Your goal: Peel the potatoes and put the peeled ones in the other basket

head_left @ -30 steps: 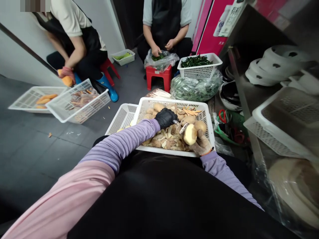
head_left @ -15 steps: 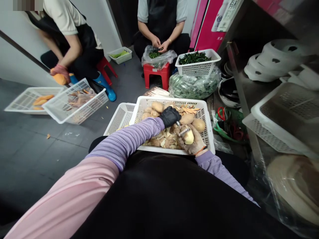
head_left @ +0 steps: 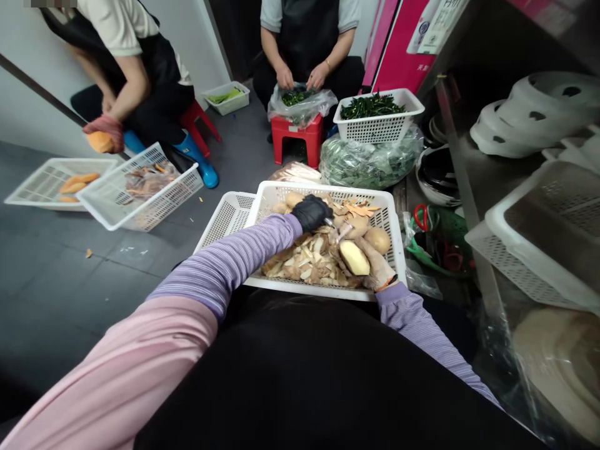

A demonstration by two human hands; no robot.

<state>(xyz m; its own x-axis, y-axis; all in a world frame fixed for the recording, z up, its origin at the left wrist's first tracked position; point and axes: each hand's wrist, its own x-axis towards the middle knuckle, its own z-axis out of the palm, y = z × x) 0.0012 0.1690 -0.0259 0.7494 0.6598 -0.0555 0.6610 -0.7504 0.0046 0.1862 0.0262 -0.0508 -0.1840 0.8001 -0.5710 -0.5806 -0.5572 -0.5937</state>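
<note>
In a black glove, my left hand (head_left: 312, 214) is closed around the handle of a metal peeler (head_left: 345, 232), whose head sits just above a potato. My right hand (head_left: 380, 267), in a soiled light-coloured glove, grips that potato (head_left: 355, 258); its upper face is bare pale-yellow flesh. Both hands are over a white perforated basket (head_left: 397, 250) that rests at my lap. A heap of potato peelings (head_left: 309, 259) lies in its near part. Unpeeled potatoes (head_left: 377, 239) sit along the far and right sides, near some orange peelings (head_left: 360, 207).
Another white basket (head_left: 233, 209) stands partly under mine. Ahead, a co-worker's hands (head_left: 319, 76) are at a plastic bag on a red stool (head_left: 299, 136). At left, another person holds an orange vegetable (head_left: 100, 142) over baskets. A metal shelf (head_left: 469, 187) with white containers stands close on my right.
My left hand and the peeler have shifted left, off the potato's face. The potato is tilted and more of its bare flesh shows. The co-worker ahead has moved their hands apart.
</note>
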